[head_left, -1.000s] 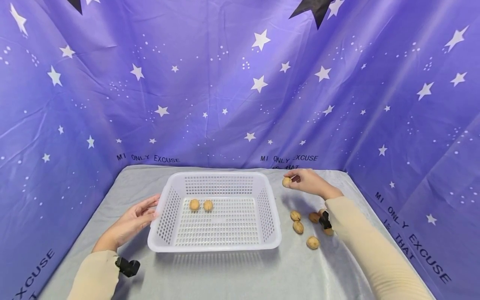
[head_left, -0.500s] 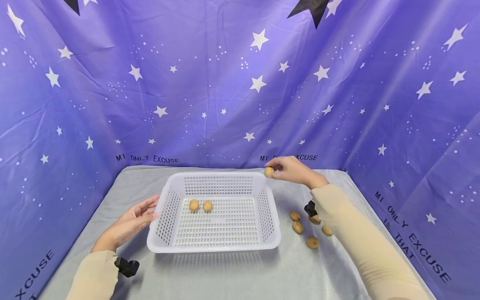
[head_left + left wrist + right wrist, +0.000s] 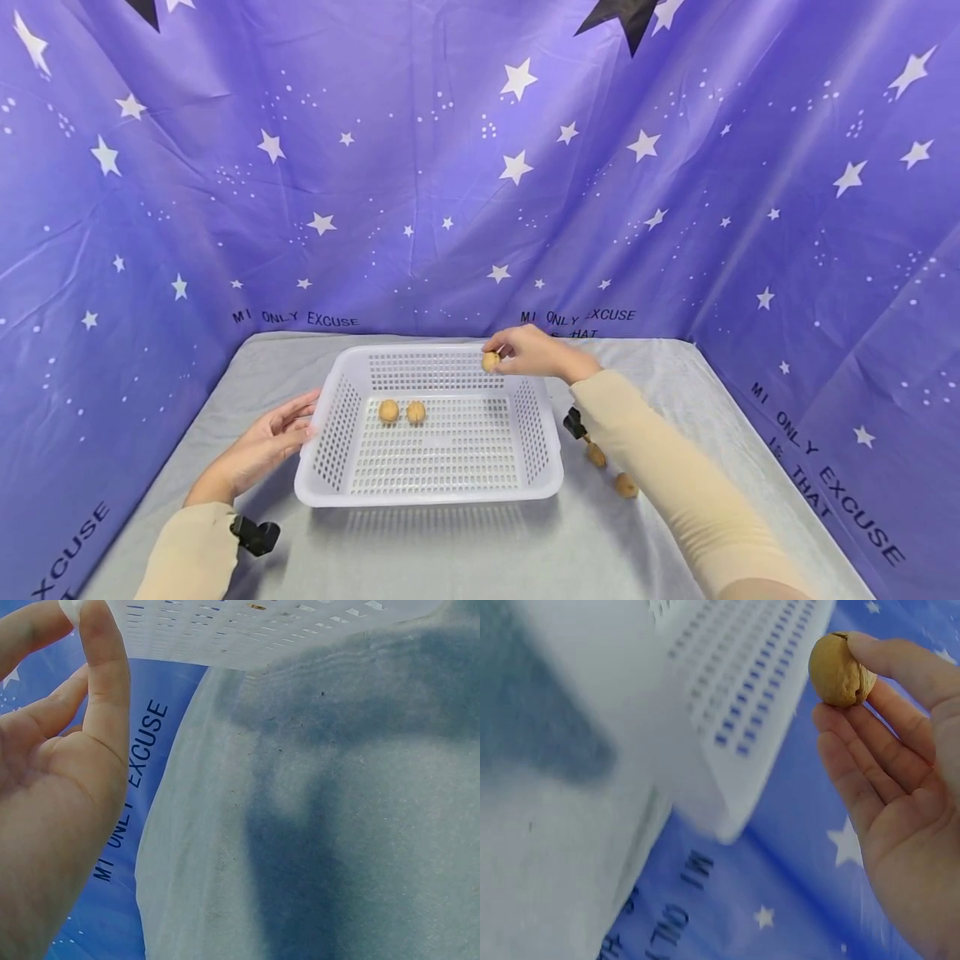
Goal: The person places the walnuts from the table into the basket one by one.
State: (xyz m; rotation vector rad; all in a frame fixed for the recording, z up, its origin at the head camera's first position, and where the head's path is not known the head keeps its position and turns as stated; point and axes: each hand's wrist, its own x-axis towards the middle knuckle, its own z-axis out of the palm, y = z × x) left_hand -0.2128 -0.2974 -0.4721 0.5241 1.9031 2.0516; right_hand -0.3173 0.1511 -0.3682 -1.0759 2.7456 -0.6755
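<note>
We record the backdrop (image 3: 420, 200) as violet-blue, patterned with white stars (image 3: 517, 79), scattered white dots and black block lettering (image 3: 322, 318), with black star shapes (image 3: 624, 21) along the top edge. We find the table cover (image 3: 420, 554) plain pale grey. We note the basket (image 3: 427, 500) white, pierced in regular rows of small holes. We log the walnuts (image 3: 388, 411) as tan to brown; the held walnut (image 3: 832, 671) shows a darker seam. We list the sleeves (image 3: 675, 467) as plain cream, the wrist cameras (image 3: 255, 536) black.
</note>
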